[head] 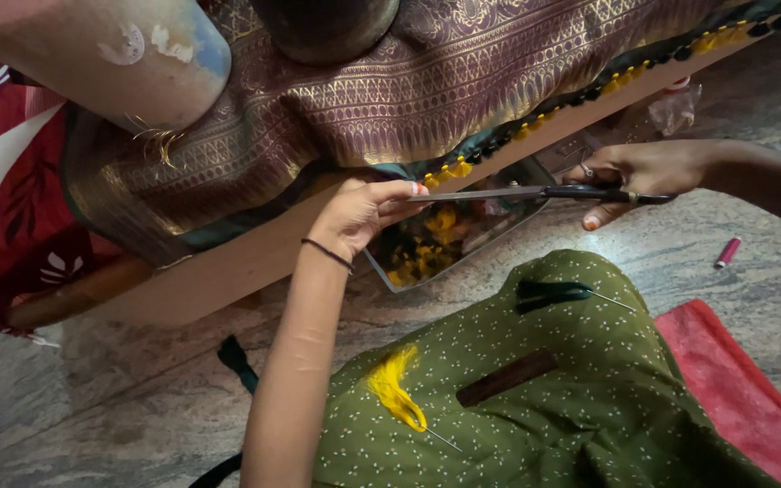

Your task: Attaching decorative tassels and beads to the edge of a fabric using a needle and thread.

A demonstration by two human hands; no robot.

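With my right hand (630,176) clenched on the scissors (535,192) and my left hand (359,212) pinching the blade tip below the tasselled sari border (463,167), I'd keep the blades level, snipping only stray threads.

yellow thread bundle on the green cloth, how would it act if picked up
The yellow thread bundle would probably droop: its strands lie loose and curved. It looks light, barely denting the green cloth. A needle seems to trail from it, so it could prick or dangle.
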